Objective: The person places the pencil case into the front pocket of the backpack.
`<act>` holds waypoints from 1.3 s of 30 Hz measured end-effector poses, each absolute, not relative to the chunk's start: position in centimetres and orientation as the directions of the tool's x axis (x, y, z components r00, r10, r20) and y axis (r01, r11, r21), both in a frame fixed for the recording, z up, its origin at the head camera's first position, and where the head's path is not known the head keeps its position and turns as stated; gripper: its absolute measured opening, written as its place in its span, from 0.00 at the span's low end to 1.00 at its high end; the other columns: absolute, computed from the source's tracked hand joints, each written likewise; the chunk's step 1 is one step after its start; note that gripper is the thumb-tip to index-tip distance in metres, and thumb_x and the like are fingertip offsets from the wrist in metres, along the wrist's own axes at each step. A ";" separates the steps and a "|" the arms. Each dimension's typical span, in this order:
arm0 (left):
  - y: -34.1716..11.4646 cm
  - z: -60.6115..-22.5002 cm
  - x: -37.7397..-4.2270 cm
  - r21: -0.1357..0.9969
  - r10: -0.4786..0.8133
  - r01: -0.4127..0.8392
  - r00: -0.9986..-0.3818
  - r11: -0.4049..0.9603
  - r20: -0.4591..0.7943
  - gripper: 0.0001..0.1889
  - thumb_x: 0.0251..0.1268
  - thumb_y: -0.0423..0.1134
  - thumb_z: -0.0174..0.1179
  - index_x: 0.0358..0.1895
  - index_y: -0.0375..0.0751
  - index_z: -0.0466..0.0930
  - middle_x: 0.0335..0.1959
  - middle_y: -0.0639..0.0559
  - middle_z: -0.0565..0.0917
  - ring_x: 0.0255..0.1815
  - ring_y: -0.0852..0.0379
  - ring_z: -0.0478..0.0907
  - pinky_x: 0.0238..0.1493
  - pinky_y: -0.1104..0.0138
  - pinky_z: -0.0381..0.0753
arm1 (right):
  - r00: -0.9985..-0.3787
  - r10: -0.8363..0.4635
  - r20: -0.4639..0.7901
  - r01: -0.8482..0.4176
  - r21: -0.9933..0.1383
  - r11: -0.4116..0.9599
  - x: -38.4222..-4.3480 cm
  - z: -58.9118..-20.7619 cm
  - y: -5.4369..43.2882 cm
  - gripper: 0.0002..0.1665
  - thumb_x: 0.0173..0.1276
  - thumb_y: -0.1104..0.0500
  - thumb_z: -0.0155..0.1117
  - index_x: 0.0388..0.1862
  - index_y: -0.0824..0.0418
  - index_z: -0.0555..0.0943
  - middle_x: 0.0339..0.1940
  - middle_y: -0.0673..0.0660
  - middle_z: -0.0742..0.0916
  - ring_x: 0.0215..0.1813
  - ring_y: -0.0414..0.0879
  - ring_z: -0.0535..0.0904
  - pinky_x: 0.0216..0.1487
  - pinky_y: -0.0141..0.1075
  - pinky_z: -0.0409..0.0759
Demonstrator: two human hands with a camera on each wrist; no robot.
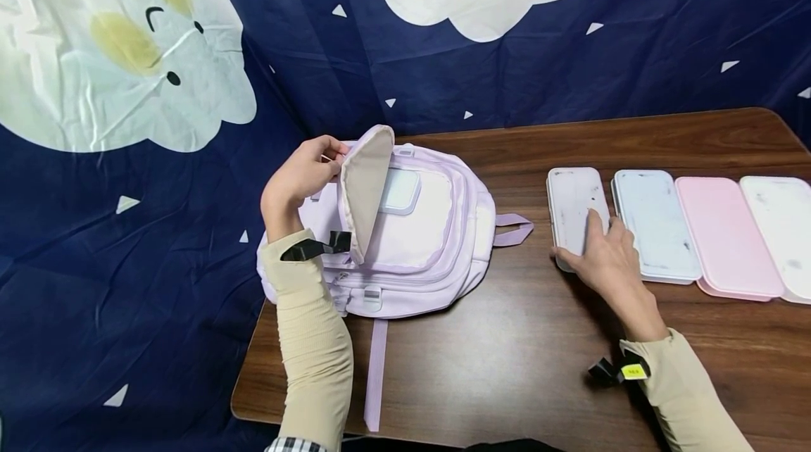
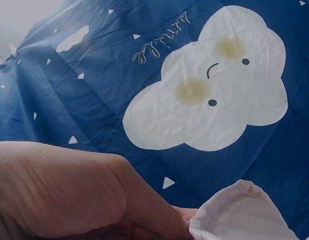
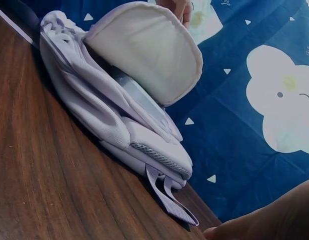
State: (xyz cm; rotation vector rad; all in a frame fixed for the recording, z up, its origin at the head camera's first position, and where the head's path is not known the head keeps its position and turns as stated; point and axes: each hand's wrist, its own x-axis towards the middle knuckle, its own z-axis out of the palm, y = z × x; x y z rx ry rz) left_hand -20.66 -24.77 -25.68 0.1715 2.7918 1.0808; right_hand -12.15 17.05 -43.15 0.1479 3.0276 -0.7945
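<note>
A pale lilac backpack (image 1: 469, 227) lies on its back, its front pocket flap (image 1: 370, 191) lifted. My left hand (image 1: 298, 181) pinches the flap's edge between thumb and fingers, also visible in the left wrist view as a hand (image 2: 94, 195) at the flap's rim (image 2: 209, 215). Inside the pocket a light blue box (image 1: 402, 191) shows, partly covered by the flap. My right hand (image 1: 608, 258) spans the near part of a flat pale grey-lilac box (image 1: 573, 191), thumb at its left edge and fingers over its top and right side. Only part of that hand (image 3: 274, 215) shows in the right wrist view.
To the right of the grey-lilac box lie flat boxes in light blue (image 1: 659, 227), pink (image 1: 728, 241) and white (image 1: 779, 227), side by side. A strap (image 1: 376, 374) hangs toward the front of the wooden table (image 1: 481, 367). Behind stands a dark blue cloud-print curtain (image 1: 526, 72).
</note>
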 end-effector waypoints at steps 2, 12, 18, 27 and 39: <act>-24.7 -25.7 -20.7 0.672 0.156 0.055 -0.983 0.738 -0.092 0.14 0.65 0.25 0.44 0.52 0.28 0.73 0.41 0.44 0.75 0.36 0.56 0.73 0.36 0.72 0.72 | -0.994 0.093 -0.057 0.109 -0.487 0.867 -12.0 -43.2 17.0 0.58 0.56 0.43 0.70 0.71 0.72 0.51 0.62 0.87 0.58 0.59 0.82 0.58 0.49 0.70 0.64; -24.6 -25.6 -20.6 0.675 0.156 0.054 -0.983 0.736 -0.092 0.13 0.67 0.26 0.44 0.52 0.28 0.72 0.42 0.43 0.74 0.36 0.57 0.73 0.37 0.73 0.73 | -0.992 0.102 -0.078 0.127 -0.475 0.871 -11.3 -43.8 16.8 0.53 0.58 0.40 0.66 0.70 0.68 0.53 0.53 0.85 0.63 0.51 0.81 0.64 0.39 0.66 0.68; -24.5 -25.6 -20.6 0.680 0.155 0.051 -0.984 0.732 -0.092 0.13 0.68 0.26 0.45 0.52 0.28 0.72 0.41 0.43 0.74 0.36 0.57 0.73 0.38 0.72 0.74 | -0.989 0.111 -0.100 0.146 -0.490 0.860 -11.5 -43.6 16.7 0.51 0.57 0.42 0.66 0.70 0.66 0.54 0.57 0.85 0.63 0.55 0.81 0.62 0.45 0.68 0.67; -24.6 -25.5 -20.6 0.678 0.151 0.046 -0.984 0.734 -0.097 0.13 0.69 0.28 0.46 0.53 0.28 0.73 0.43 0.42 0.76 0.37 0.56 0.75 0.39 0.72 0.75 | -0.996 0.087 -0.032 0.091 -0.512 0.854 -11.7 -43.6 16.9 0.51 0.58 0.46 0.66 0.74 0.63 0.55 0.64 0.84 0.59 0.61 0.81 0.58 0.48 0.72 0.64; -24.7 -25.5 -20.6 0.678 0.157 0.054 -0.983 0.733 -0.092 0.12 0.67 0.27 0.47 0.51 0.29 0.73 0.39 0.42 0.76 0.35 0.56 0.73 0.37 0.71 0.74 | -0.993 0.070 0.098 0.007 -0.537 0.844 -12.0 -43.1 17.0 0.50 0.57 0.47 0.68 0.74 0.62 0.58 0.64 0.82 0.62 0.60 0.78 0.61 0.46 0.70 0.66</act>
